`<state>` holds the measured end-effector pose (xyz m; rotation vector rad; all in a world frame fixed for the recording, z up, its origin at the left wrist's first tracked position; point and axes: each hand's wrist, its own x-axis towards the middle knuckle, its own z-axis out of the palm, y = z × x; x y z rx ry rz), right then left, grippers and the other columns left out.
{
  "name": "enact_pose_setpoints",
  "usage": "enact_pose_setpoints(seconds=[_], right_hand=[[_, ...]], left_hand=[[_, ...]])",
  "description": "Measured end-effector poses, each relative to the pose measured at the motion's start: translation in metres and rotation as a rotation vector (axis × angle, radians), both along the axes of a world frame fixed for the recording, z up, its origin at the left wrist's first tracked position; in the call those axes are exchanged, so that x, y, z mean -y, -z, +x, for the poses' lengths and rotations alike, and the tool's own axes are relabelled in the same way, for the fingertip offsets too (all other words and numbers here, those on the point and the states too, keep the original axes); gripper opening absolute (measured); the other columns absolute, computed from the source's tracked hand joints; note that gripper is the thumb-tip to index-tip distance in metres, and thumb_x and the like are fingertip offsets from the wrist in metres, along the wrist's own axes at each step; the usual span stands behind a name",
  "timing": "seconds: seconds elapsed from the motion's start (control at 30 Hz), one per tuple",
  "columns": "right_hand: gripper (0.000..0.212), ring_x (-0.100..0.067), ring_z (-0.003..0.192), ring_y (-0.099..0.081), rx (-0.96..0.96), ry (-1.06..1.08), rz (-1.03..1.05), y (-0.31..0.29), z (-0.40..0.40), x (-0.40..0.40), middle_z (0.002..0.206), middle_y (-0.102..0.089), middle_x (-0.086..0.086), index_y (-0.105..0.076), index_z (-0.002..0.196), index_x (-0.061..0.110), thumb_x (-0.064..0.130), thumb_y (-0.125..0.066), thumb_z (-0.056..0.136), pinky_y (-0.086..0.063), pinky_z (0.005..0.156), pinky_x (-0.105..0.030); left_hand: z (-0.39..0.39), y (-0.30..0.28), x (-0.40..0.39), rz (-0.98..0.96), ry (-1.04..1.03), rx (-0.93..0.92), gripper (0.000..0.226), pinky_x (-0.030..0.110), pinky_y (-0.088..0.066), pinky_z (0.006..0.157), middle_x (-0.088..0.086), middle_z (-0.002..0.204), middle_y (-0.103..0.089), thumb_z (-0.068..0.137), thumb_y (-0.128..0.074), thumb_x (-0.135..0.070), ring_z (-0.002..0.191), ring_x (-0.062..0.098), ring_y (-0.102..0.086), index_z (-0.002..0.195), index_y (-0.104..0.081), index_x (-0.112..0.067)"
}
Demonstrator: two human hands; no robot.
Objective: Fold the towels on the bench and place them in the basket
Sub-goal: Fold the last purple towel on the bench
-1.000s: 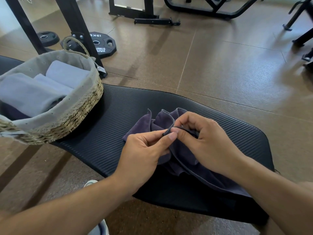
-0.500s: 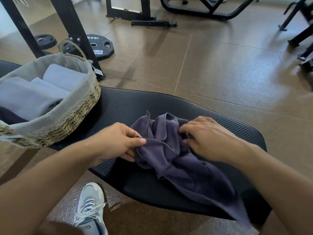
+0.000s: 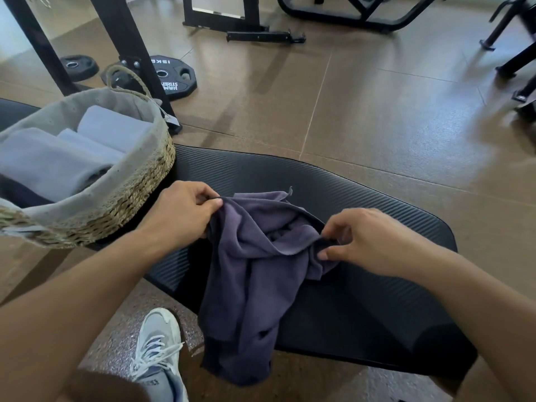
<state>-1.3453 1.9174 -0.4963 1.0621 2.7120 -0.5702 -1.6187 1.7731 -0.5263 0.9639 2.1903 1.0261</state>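
Note:
A crumpled dark purple towel (image 3: 249, 274) lies on the black ribbed bench (image 3: 362, 204), its lower part hanging over the near edge. My left hand (image 3: 179, 213) pinches the towel's upper left edge between thumb and fingers. My right hand (image 3: 362, 242) pinches a bunched edge on the towel's right side. The woven basket (image 3: 139, 195) with a grey liner stands on the bench's left end and holds folded grey towels (image 3: 58, 163).
Weight plates (image 3: 171, 76) lie on the brown floor behind the basket, beside black rack legs (image 3: 130, 53). Other black gym frames (image 3: 255, 27) stand farther back. My grey sneaker (image 3: 159, 343) is on the floor below the bench's near edge.
My hands have drawn apart along the towel's edge, the left toward the basket, the right to the right. The towel has spread and now hangs lower over the bench's near edge.

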Motion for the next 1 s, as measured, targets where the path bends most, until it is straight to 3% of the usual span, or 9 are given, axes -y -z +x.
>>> enact_pose_setpoints(seconds=[0.1, 0.2, 0.3, 0.43, 0.53, 0.67, 0.73, 0.83, 1.0], right_hand=[[0.016, -0.008, 0.092, -0.063, -0.05, -0.001, -0.098, 0.006, 0.005, -0.001, 0.091, -0.066, 0.015, -0.068, 0.087, 0.035, 0.049, -0.075, 0.084, -0.052, 0.088, -0.037], [0.012, -0.009, 0.081, -0.067, -0.415, 0.089, -0.344, -0.002, 0.007, 0.0, 0.089, -0.075, 0.008, -0.065, 0.085, 0.027, 0.028, -0.075, 0.09, -0.055, 0.084, -0.037], [0.012, -0.01, 0.071, -0.057, -0.688, 0.103, -0.444, -0.019, 0.014, 0.002, 0.079, -0.07, -0.002, -0.061, 0.086, 0.014, 0.014, -0.073, 0.091, -0.047, 0.07, -0.026], [0.012, -0.005, 0.08, -0.066, -0.629, 0.005, -0.207, -0.032, 0.036, 0.005, 0.082, -0.071, 0.011, -0.067, 0.081, 0.027, 0.028, -0.078, 0.083, -0.048, 0.077, -0.018], [0.017, -0.011, 0.093, -0.065, -0.609, 0.019, -0.047, -0.035, 0.045, 0.006, 0.091, -0.069, 0.012, -0.066, 0.077, 0.03, 0.044, -0.075, 0.081, -0.048, 0.083, -0.024], [0.028, -0.005, 0.119, -0.058, -0.517, -0.013, -0.05, -0.038, 0.054, -0.001, 0.123, -0.061, 0.025, -0.06, 0.074, 0.03, 0.056, -0.07, 0.081, -0.047, 0.096, -0.029], [0.033, -0.005, 0.109, -0.066, -0.533, 0.028, -0.089, -0.038, 0.059, -0.004, 0.113, -0.07, 0.02, -0.057, 0.07, 0.026, 0.052, -0.076, 0.078, -0.053, 0.091, -0.035], [0.04, -0.015, 0.073, -0.069, -0.683, 0.182, -0.201, -0.041, 0.058, -0.008, 0.077, -0.074, 0.001, -0.057, 0.066, 0.012, 0.038, -0.087, 0.07, -0.054, 0.07, -0.037], [0.036, -0.013, 0.057, -0.058, -0.767, 0.261, -0.235, -0.069, 0.062, -0.009, 0.062, -0.065, -0.011, -0.057, 0.066, -0.001, 0.009, -0.092, 0.067, -0.048, 0.056, -0.022]], left_hand=[[0.002, -0.008, -0.002, 0.11, -0.093, 0.051, 0.017, 0.038, -0.061, 0.058, 0.013, 0.073, -0.07, 0.098, -0.062, -0.01, 0.057, 0.02, -0.062, 0.082, -0.067, -0.016], [-0.002, -0.013, 0.0, 0.211, -0.198, 0.122, 0.02, 0.027, -0.055, 0.049, 0.009, 0.077, -0.069, 0.101, -0.058, -0.012, 0.062, 0.016, -0.062, 0.083, -0.064, -0.019], [-0.01, -0.015, 0.003, 0.262, -0.282, 0.189, 0.019, 0.035, -0.057, 0.062, 0.012, 0.089, -0.07, 0.102, -0.056, -0.016, 0.078, 0.023, -0.065, 0.085, -0.063, -0.023], [-0.014, -0.022, 0.009, 0.295, -0.311, 0.178, 0.013, 0.055, -0.056, 0.087, 0.014, 0.095, -0.074, 0.098, -0.06, -0.024, 0.085, 0.024, -0.065, 0.087, -0.067, -0.024], [-0.008, -0.025, 0.01, 0.328, -0.275, 0.134, 0.012, 0.05, -0.053, 0.09, 0.013, 0.096, -0.075, 0.099, -0.062, -0.023, 0.085, 0.019, -0.064, 0.089, -0.068, -0.023], [0.0, -0.036, 0.013, 0.402, -0.254, 0.131, 0.01, 0.043, -0.051, 0.088, 0.013, 0.096, -0.074, 0.1, -0.061, -0.021, 0.087, 0.017, -0.063, 0.091, -0.067, -0.022], [0.002, -0.043, 0.015, 0.427, -0.243, 0.134, 0.012, 0.035, -0.049, 0.08, 0.008, 0.091, -0.073, 0.1, -0.061, -0.019, 0.081, 0.013, -0.062, 0.089, -0.067, -0.023], [0.003, -0.054, 0.019, 0.427, -0.197, 0.15, 0.013, 0.029, -0.046, 0.073, 0.004, 0.089, -0.072, 0.099, -0.062, -0.019, 0.076, 0.01, -0.06, 0.089, -0.068, -0.024], [-0.004, -0.07, 0.035, 0.388, -0.073, 0.134, 0.008, 0.048, -0.053, 0.095, 0.007, 0.096, -0.077, 0.094, -0.069, -0.021, 0.09, 0.017, -0.067, 0.098, -0.074, -0.017]])
